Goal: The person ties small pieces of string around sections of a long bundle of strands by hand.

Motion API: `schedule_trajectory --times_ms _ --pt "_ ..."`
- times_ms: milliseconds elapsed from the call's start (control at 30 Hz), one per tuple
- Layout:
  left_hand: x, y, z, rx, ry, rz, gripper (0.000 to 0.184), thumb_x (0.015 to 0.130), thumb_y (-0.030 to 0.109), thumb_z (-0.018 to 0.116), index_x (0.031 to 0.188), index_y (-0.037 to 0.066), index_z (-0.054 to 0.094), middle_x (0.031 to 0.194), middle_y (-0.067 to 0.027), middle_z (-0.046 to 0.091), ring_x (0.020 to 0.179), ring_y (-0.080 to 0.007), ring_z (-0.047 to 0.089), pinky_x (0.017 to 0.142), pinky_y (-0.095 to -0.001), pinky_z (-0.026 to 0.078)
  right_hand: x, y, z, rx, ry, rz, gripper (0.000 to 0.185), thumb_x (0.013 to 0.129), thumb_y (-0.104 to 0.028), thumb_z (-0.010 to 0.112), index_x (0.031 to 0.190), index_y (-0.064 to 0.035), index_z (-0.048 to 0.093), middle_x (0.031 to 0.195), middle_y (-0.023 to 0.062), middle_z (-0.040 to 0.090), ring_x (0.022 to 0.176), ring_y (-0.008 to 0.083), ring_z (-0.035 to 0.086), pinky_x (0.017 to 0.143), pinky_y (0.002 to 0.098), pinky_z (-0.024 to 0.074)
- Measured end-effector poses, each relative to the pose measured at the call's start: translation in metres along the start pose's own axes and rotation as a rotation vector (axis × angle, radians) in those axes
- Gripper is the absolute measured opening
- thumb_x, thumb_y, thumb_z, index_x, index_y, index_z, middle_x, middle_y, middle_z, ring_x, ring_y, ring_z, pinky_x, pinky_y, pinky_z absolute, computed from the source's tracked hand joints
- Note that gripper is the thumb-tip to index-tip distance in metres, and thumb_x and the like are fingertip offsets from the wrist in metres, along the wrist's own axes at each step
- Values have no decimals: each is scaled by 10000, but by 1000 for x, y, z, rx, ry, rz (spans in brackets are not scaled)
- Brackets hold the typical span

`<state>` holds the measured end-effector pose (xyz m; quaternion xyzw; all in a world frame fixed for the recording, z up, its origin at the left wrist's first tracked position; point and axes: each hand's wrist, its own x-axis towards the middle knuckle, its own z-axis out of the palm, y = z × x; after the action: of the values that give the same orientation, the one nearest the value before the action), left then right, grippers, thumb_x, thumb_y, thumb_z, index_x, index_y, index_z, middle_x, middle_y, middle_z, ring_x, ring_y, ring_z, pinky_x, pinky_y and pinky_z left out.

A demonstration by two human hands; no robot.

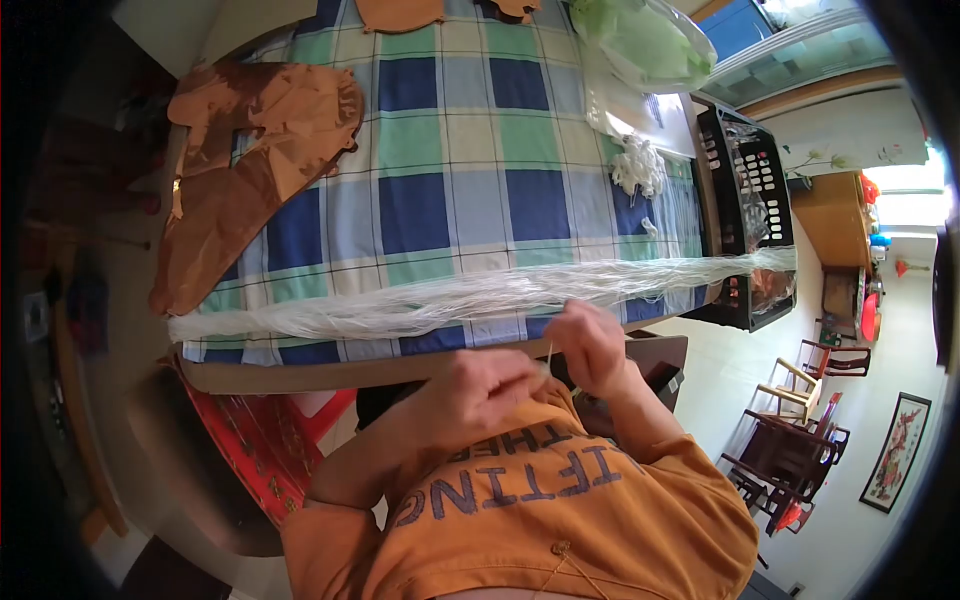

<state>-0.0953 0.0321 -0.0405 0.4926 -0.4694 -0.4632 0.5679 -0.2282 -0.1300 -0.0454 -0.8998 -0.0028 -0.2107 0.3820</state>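
Note:
My left hand (478, 388) is closed just off the table's near edge, its fingertips pinched toward my other hand. My right hand (590, 345) is closed a little higher, at the table edge. A short piece of thin white thread (549, 353) runs between the two hands; its ends are hidden by my fingers. Just beyond them, a long bundle of fine white threads (470, 300) lies stretched along the near side of the table, its right end reaching over a black plastic crate (745, 190).
Copper-coloured foil pieces (270, 140) lie on the left of the checked tablecloth (450, 210). A clump of white string (637, 166) and a pale green plastic bag (650, 45) are at the right. Below the table's left side is a red item (260, 440); chairs (790, 390) stand farther right.

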Motion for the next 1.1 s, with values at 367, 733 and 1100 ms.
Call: schedule_trajectory --times_ms 367,733,1100 --pt "-4 12 -10 -32 157 -34 101 877 31 575 961 18 631 796 -126 638 642 -271 595 619 -318 492 -6 0 23 98 -43 26 166 744 -4 616 891 -56 560 715 86 552 609 296 553 528 377 444" --pt "-1 -4 -12 -72 241 -13 134 921 91 559 973 -13 627 779 -120 654 610 -135 573 576 -255 470 -5 -13 25 146 -204 -36 129 753 2 635 849 -32 556 723 101 553 612 293 560 541 359 455" --pt "5 -11 -8 383 181 108 184 923 26 528 1073 11 632 770 -51 642 622 -94 574 561 -220 476 -1 -11 11 97 -18 54 148 751 -12 624 873 -39 544 721 101 525 619 302 548 546 375 443"
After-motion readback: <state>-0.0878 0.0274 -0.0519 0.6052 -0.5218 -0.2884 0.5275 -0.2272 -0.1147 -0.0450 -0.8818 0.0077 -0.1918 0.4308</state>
